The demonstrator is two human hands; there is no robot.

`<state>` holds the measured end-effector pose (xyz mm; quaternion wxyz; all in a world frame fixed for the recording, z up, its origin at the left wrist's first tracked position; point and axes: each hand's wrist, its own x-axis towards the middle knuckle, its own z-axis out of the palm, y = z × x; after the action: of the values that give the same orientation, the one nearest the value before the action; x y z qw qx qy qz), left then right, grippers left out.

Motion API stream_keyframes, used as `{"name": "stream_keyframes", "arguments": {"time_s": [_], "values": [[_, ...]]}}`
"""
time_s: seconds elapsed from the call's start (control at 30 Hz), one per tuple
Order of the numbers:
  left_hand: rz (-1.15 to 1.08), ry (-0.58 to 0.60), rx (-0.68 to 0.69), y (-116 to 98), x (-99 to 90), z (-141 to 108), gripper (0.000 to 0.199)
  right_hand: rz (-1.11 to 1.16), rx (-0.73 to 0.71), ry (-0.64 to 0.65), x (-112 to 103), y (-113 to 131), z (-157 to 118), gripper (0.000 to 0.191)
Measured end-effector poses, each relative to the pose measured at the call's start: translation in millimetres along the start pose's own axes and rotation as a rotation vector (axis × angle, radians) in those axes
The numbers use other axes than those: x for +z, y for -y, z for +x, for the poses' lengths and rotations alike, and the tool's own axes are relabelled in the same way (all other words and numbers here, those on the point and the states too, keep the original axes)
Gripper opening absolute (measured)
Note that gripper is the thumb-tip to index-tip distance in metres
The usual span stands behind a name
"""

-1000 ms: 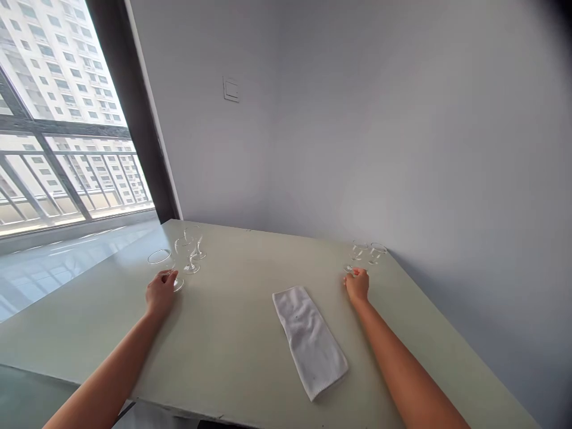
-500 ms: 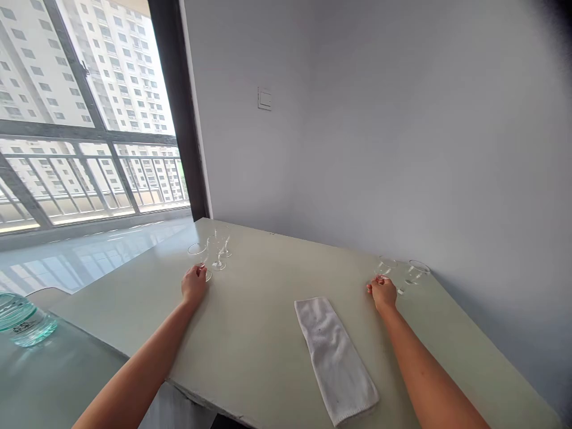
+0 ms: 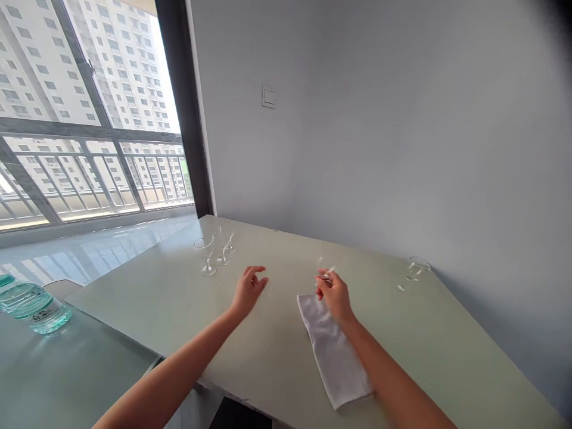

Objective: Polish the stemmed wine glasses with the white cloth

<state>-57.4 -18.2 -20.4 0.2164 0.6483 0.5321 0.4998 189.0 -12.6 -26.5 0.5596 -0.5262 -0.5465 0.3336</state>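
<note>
My right hand (image 3: 334,295) is closed on a stemmed glass (image 3: 329,273) above the far end of a folded white cloth (image 3: 337,363). Motion and transparency blur that glass, so its bowl is hard to make out. Left of it, my left hand (image 3: 250,291) hovers over the table with thumb and fingers apart, holding nothing. Several clear stemmed glasses stand together at the table's far left, the nearest glass (image 3: 208,269) upright on its foot. One more stemmed glass (image 3: 414,275) stands alone near the right-hand wall.
The pale table (image 3: 254,357) meets the grey wall (image 3: 402,149) along its back and right side. A lower glass-topped surface (image 3: 80,369) at the left carries a large water bottle (image 3: 38,307) lying on its side. Beyond is a window (image 3: 111,107).
My left hand has left the glasses at the left and moved toward the middle. The right hand has carried a stemmed glass leftward from beside the right-hand glass to over the cloth.
</note>
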Motion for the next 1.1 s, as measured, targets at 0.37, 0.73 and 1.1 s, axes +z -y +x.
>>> {"name": "stream_keyframes", "arguments": {"time_s": [0.37, 0.73, 1.1], "values": [[-0.502, 0.145, -0.348, -19.8, 48.1, -30.1, 0.037, -0.076, -0.057, 0.377, 50.6, 33.3, -55.3, 0.043], [-0.132, -0.247, -0.468, 81.4, -50.9, 37.5, 0.033, -0.372, 0.065, -0.098, -98.9, -3.0, -14.7, 0.035], [0.019, -0.32, -0.48, 111.3, -57.2, 52.8, 0.036, -0.273, 0.237, -0.674, -209.6, -105.6, 26.3, 0.047]]}}
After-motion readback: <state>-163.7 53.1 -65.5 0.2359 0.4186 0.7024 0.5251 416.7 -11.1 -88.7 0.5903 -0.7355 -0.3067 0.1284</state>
